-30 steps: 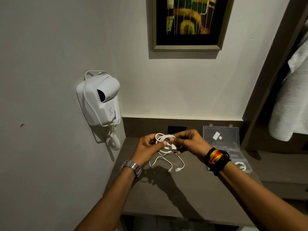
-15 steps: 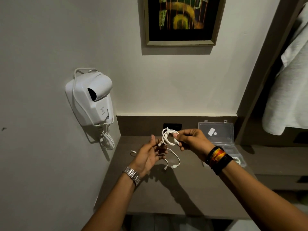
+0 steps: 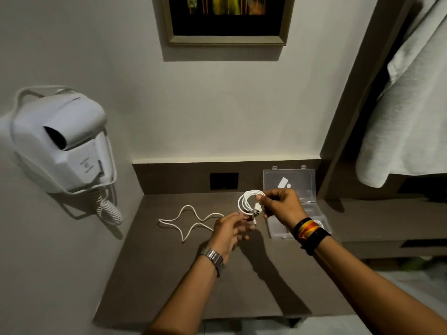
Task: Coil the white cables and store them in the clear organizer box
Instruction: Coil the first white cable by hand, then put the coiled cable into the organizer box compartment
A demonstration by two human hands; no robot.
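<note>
My right hand (image 3: 280, 206) pinches a coiled white cable (image 3: 244, 201) above the brown table (image 3: 169, 274), with its USB plug sticking out by the fingers. Just below, my left hand (image 3: 229, 232) curls its fingertips at the coil's dangling tail end. A second white cable (image 3: 188, 220) lies loose and wavy on the table to the left, its right end hidden behind my left hand. The clear organizer box (image 3: 278, 228) stands open at the right, its lid (image 3: 290, 182) leaning on the back ledge. My right wrist partly hides a white coil inside it.
A white wall-mounted hair dryer (image 3: 60, 146) with a curly cord hangs at the left. A black socket plate (image 3: 224, 180) sits in the back ledge. A framed picture (image 3: 227, 20) hangs above. A white towel (image 3: 411, 105) hangs at the right over a lower shelf.
The coil has moved right and toward the box in my right hand. My left hand has dropped below it. The loose cable on the table has come into full view.
</note>
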